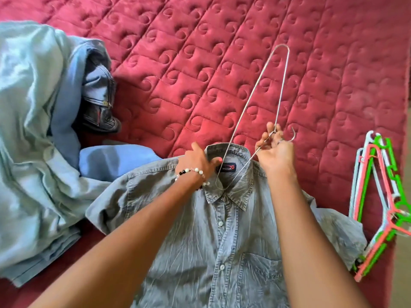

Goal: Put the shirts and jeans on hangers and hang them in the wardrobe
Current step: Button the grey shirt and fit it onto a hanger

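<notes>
A grey button-up shirt (224, 236) lies flat and front up on the red quilted bed (222, 63). My right hand (274, 152) grips a thin metal wire hanger (255, 94) near its hook. One end of the hanger sits inside the shirt's collar, the other end points away over the quilt. My left hand (198, 160), with a bead bracelet at the wrist, pinches the left side of the collar and holds it open.
A heap of light blue garments (37, 130) and folded jeans (100, 96) lies at the left. Several plastic hangers (378, 203) in green, pink and white are stacked at the bed's right edge.
</notes>
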Available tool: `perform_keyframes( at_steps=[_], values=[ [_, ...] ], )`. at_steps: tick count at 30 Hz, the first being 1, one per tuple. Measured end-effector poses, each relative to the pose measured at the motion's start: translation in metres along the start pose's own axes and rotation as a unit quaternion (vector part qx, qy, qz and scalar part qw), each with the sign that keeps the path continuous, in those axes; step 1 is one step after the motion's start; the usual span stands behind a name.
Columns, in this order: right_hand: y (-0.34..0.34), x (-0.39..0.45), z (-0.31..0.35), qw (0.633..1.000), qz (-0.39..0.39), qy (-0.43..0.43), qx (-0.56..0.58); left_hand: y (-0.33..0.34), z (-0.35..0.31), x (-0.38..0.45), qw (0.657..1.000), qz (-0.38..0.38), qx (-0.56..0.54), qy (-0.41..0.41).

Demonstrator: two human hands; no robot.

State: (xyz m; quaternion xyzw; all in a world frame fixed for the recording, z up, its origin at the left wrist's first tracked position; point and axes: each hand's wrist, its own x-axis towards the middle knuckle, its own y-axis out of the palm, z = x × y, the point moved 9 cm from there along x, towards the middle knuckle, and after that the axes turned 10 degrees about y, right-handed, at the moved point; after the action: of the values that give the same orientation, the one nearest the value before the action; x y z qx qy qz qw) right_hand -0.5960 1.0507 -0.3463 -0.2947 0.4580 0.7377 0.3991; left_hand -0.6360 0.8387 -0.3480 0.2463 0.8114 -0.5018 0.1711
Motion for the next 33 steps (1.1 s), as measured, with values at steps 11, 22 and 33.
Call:
perform_keyframes(
  at_steps=[11,22,33],
  values=[
    [0.073,0.037,-0.035,0.981,0.133,0.009,-0.143,-0.039,0.018,0.036,0.995,0.000,0.026,0.101],
    [0.060,0.002,-0.032,0.917,0.171,0.017,-0.361,-0.034,0.044,0.042,0.943,0.014,-0.331,0.005],
    [-0.008,-0.026,-0.016,0.812,0.134,-0.026,-0.567,-0.062,0.064,0.044,0.990,-0.010,-0.136,0.034]
  ],
)
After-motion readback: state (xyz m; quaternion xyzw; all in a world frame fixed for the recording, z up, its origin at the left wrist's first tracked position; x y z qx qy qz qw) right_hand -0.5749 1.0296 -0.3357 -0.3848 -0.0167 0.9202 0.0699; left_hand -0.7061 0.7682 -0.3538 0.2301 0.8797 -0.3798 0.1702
